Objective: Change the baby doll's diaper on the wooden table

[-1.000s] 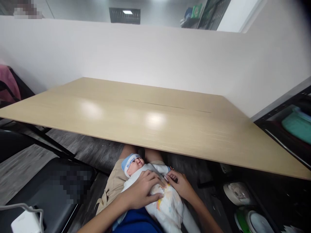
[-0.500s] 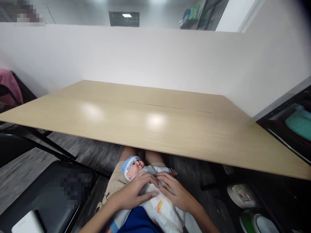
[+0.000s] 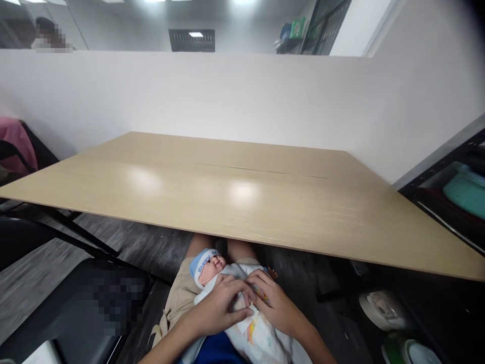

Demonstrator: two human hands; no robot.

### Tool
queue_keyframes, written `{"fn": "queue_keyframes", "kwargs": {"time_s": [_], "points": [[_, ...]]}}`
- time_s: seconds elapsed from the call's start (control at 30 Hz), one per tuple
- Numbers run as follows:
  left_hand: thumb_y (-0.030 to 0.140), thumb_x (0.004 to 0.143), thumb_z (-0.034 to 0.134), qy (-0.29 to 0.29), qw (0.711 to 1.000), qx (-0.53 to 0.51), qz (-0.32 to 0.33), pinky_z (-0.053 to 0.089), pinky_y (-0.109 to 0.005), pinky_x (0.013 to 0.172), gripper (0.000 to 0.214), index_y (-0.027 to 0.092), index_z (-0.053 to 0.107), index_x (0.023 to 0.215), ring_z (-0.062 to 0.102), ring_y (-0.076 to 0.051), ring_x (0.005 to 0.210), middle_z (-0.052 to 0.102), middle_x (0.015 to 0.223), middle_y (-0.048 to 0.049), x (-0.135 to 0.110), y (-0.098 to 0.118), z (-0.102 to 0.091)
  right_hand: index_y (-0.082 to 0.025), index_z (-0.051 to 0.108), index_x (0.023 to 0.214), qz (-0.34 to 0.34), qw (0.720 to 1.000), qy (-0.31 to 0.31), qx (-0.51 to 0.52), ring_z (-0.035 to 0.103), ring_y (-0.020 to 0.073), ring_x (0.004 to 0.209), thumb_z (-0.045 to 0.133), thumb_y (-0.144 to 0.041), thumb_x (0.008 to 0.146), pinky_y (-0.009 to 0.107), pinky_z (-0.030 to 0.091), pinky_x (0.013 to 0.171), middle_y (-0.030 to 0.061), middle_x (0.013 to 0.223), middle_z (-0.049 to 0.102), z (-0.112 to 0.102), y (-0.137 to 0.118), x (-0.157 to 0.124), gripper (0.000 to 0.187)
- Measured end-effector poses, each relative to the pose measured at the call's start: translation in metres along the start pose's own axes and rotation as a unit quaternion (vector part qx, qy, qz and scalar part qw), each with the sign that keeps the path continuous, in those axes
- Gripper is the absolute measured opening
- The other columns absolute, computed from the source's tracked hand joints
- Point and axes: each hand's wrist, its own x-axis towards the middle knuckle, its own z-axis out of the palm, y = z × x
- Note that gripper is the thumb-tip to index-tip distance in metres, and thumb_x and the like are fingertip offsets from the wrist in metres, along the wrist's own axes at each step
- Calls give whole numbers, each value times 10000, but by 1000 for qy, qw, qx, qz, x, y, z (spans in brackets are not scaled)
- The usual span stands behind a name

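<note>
A baby doll (image 3: 212, 264) in a blue-and-white cap lies on my lap below the table's front edge, dressed in white with a printed diaper (image 3: 261, 333). My left hand (image 3: 220, 308) rests on the doll's chest with fingers curled against the cloth. My right hand (image 3: 275, 303) lies on the doll's belly beside it, fingers bent and pressing the garment. The fingertips of both hands meet over the doll's middle. Whether they pinch the cloth is unclear.
A light wooden table (image 3: 242, 197) spans the view in front of me, backed by a white partition (image 3: 227, 96). A black chair (image 3: 76, 303) stands at my left. Dark shelving (image 3: 447, 187) with a teal item is at right; bowls (image 3: 379, 308) sit low on the right.
The view has tilted slightly downward. My right hand slid from the doll's arm onto its belly, coming closer to my left hand, and both stay on the doll.
</note>
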Motion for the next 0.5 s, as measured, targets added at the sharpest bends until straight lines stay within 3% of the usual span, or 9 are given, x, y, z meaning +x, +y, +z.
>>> {"fn": "queue_keyframes", "kwargs": {"time_s": [0.23, 0.37, 0.5], "points": [[372, 1013, 739, -6, 1000, 6, 1, 394, -377, 1064, 148, 251, 724, 1095, 603, -245, 1173, 719, 1181, -33, 3, 2, 3, -253, 724, 1238, 8, 1000, 23, 9, 655, 230, 1194, 477, -320, 1129, 396, 507, 1091, 77, 1257, 686, 3, 3, -2, 279], [361, 1054, 673, -34, 998, -36, 26, 412, -364, 1120, 160, 238, 683, 1155, 593, -229, 1222, 698, 1262, -50, -12, 13, -18, -232, 698, 1040, 18, 999, 30, -24, 659, 229, 1076, 435, -421, 1143, 389, 526, 1002, 70, 1129, 683, 1, -8, -5, 340], [381, 1038, 687, -115, 992, -38, -17, 468, -316, 1027, 163, 232, 699, 1103, 631, -199, 1070, 737, 1071, -24, -40, 20, -43, -237, 642, 837, 49, 997, 6, -64, 638, 240, 911, 384, -551, 1131, 385, 514, 897, 48, 907, 674, -20, -21, -24, 502]]}}
